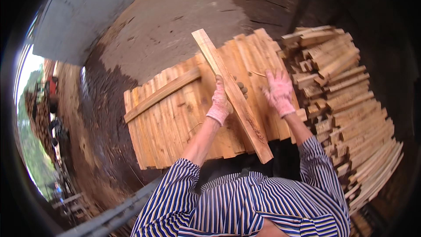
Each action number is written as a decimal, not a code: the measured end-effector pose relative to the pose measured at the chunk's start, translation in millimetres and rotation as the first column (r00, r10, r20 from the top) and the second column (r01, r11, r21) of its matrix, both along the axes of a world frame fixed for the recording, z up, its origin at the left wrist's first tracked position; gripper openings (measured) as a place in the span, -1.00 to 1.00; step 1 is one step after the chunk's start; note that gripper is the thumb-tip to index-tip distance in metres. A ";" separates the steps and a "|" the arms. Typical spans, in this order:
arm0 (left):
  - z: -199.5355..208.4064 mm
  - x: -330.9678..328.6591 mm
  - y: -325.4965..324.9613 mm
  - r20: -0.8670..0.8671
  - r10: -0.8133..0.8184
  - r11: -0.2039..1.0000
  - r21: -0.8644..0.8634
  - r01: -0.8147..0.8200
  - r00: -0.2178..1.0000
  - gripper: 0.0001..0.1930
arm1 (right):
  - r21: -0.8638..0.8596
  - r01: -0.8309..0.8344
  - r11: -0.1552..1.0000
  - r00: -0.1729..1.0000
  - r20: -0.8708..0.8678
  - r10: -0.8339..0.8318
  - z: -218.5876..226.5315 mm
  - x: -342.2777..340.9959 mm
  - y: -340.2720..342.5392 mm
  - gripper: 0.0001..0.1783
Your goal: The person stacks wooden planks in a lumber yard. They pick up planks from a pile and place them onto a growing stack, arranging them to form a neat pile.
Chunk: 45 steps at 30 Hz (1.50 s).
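Observation:
My left hand [219, 103], in a pink work glove, grips a thick wooden plank [237, 101] near its middle, thumb along one edge. The plank slants from the upper left down toward my body. Beneath it, several boards [175, 125] lie side by side as a flat wooden surface. A shorter wooden strip [162, 93] rests across their left part. My right hand [279, 92], also gloved in pink, has its fingers spread over the right-hand boards, holding nothing. A thin wood sliver [258, 73] lies by its fingertips. Small dark round pieces [242, 87], partly hidden by the plank, cluster on the boards.
To the right, a tall heap of stacked wooden strips [346, 101] stands close beside the boards. A grey metal rail [118, 208] runs at lower left. Beyond the boards is a dirty floor [175, 30], with a grey panel [92, 13] at upper left.

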<state>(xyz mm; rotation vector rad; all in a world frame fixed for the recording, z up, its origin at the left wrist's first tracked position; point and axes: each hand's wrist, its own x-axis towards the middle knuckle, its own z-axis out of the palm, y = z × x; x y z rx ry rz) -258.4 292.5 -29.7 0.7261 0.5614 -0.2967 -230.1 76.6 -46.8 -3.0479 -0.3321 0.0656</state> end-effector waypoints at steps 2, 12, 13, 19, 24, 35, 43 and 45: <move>6.1 -12.3 30.3 0.049 0.177 0.984 -0.008 -0.177 0.983 -0.05 | 0.373 -0.168 0.912 0.958 -0.154 0.240 11.2 -26.6 49.0 -0.07; -10.4 -68.9 263.1 0.039 0.597 0.779 -0.267 -0.567 0.801 0.12 | 0.406 -0.742 0.533 0.594 0.031 0.804 67.7 12.3 291.0 -0.24; -9.0 -75.8 283.2 -0.018 0.551 0.828 -0.112 -0.549 0.834 0.10 | 0.397 -0.783 0.479 0.547 0.072 0.834 61.7 20.3 316.3 -0.25; -32.9 -159.1 374.3 -0.005 0.192 0.169 0.985 -0.029 0.981 -0.17 | 0.226 -0.836 0.500 0.518 0.021 0.855 8.5 -2.7 435.2 -0.26; -11.6 -127.5 455.1 -0.302 -0.051 -0.877 0.470 0.102 0.952 -0.39 | 0.278 -0.750 0.600 0.623 -0.005 0.782 -4.9 12.2 440.5 -0.34; -11.5 -30.7 538.2 -0.457 -0.402 -0.719 0.695 0.036 0.793 -0.41 | 0.241 -0.731 0.638 0.649 0.533 0.543 12.7 53.3 439.3 -0.65; -72.6 -19.2 544.3 -0.556 -0.271 -0.606 0.733 0.310 0.786 -0.35 | 0.467 -0.574 0.673 0.819 0.300 0.489 -20.2 -5.6 378.7 -0.10; -74.3 -33.5 553.2 -0.581 -0.163 -0.767 0.583 0.268 0.798 -0.30 | 0.632 -0.445 0.634 0.882 0.186 0.434 10.0 -28.8 317.2 0.01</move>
